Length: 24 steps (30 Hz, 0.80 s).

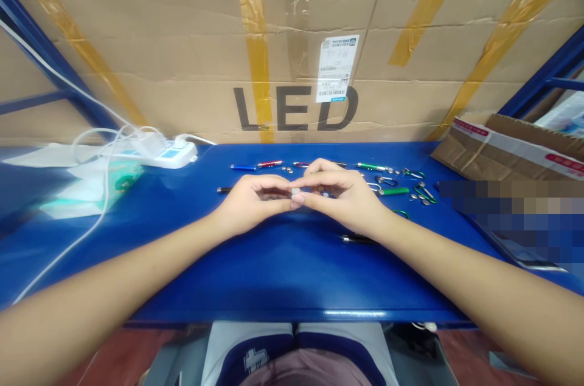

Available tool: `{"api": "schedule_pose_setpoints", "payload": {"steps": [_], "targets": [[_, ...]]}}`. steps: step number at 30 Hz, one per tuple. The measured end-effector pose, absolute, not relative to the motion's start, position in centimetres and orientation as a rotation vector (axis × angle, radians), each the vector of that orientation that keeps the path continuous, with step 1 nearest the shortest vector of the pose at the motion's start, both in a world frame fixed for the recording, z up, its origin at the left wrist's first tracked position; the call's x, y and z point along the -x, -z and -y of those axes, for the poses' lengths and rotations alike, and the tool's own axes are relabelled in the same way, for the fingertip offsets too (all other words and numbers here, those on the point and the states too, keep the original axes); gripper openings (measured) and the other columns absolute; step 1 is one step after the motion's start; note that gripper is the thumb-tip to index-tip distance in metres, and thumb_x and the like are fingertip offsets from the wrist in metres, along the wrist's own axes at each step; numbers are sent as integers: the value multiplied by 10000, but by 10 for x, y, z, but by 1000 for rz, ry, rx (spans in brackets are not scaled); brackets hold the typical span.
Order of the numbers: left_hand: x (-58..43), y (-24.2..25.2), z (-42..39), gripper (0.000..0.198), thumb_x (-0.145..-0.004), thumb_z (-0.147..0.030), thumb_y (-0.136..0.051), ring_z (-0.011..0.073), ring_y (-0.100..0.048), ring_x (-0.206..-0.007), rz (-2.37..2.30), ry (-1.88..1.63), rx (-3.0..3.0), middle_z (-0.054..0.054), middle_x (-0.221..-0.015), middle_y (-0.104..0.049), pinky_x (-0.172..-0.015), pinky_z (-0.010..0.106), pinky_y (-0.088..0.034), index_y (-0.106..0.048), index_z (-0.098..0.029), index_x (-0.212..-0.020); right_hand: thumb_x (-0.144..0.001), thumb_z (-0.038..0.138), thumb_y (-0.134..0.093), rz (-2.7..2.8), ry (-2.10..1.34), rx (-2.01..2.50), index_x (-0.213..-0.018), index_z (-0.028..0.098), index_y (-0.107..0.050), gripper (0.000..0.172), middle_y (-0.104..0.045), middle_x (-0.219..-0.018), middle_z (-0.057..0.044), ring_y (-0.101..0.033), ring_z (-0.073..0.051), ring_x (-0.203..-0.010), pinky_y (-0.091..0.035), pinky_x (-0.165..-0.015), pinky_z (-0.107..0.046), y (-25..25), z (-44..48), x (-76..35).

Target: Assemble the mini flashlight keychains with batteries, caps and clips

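Observation:
Over the blue table (274, 276), my left hand (246, 203) and my right hand (349, 194) meet at the fingertips. Between them is a small silvery disc that looks like a button cell (295, 192). Thumb and forefinger of the right hand pinch it, and the left fingertips close in against it. Behind the hands lie slim metal tubes like mini flashlights: a blue one (243, 167), a red one (270, 164) and a green one (370, 166). A dark tube (356, 239) rests below my right wrist. The hands partly hide other small parts.
Right of the hands are a green tube (395, 191), carabiner clips (426, 193) and loose silvery discs (425, 202). A white power strip (173, 156) with cables stands at left beside a plastic packet (114, 182). An open carton (483, 146) sits right; a large cardboard sheet (182, 70) backs the table.

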<state>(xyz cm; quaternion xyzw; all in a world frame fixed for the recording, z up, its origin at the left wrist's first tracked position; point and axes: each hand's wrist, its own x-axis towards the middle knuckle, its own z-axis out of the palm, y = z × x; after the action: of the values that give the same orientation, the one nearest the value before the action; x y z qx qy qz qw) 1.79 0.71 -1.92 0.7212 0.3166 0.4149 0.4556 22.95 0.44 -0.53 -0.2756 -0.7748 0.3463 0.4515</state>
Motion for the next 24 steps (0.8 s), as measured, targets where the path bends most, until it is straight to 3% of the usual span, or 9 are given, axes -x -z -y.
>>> {"api": "schedule_pose_setpoints", "payload": {"steps": [6, 11, 15, 17, 20, 24], "targets": [[-18, 18, -6, 213, -746, -264, -812, 189, -716, -913, -783, -1006, -1784, 51, -984, -758, -877, 319, -593, -781, -188, -943, -797, 242, -763, 1941, -875, 671, -947, 260, -784, 153, -564, -872, -22, -555, -151, -812, -459, -662, -288, 5, -5, -230], [-17, 18, -6, 211, -745, -272, -812, 190, -719, -916, -793, -1006, -1851, 54, -985, -761, -862, 303, -593, -777, -184, -933, -799, 239, -760, 1990, -868, 650, -958, 232, -767, 160, -549, -890, -22, -527, -132, -759, -454, -645, -278, 5, -5, -232], [-17, 16, -6, 222, -747, -283, -810, 202, -716, -946, -817, -1035, -1999, 70, -1000, -766, -901, 311, -577, -781, -175, -939, -795, 239, -765, 2059, -807, 569, -1048, 231, -733, 255, -555, -949, -28, -529, -124, -757, -491, -715, -293, 3, -4, -234], [-17, 14, -5, 208, -757, -283, -802, 197, -714, -946, -819, -1043, -2063, 71, -989, -767, -914, 306, -568, -784, -173, -933, -826, 257, -733, 2059, -747, 571, -1110, 229, -704, 287, -579, -977, -37, -553, -133, -779, -500, -750, -306, 2, -8, -237], [-17, 12, -5, 202, -773, -281, -788, 189, -709, -954, -818, -1043, -2111, 68, -994, -764, -922, 300, -561, -784, -179, -947, -904, 251, -616, 2027, -535, 734, -1045, 215, -709, 172, -629, -982, -52, -595, -152, -806, -504, -790, -332, 3, -20, -245], [-16, 11, -6, 207, -780, -286, -781, 193, -703, -987, -829, -1029, -2131, 71, -1029, -760, -938, 302, -553, -782, -185, -962, -878, 228, -607, 2207, -283, 976, -1008, 205, -732, 182, -652, -1038, -84, -616, -232, -981, -487, -919, -415, 10, -38, -257]]}}
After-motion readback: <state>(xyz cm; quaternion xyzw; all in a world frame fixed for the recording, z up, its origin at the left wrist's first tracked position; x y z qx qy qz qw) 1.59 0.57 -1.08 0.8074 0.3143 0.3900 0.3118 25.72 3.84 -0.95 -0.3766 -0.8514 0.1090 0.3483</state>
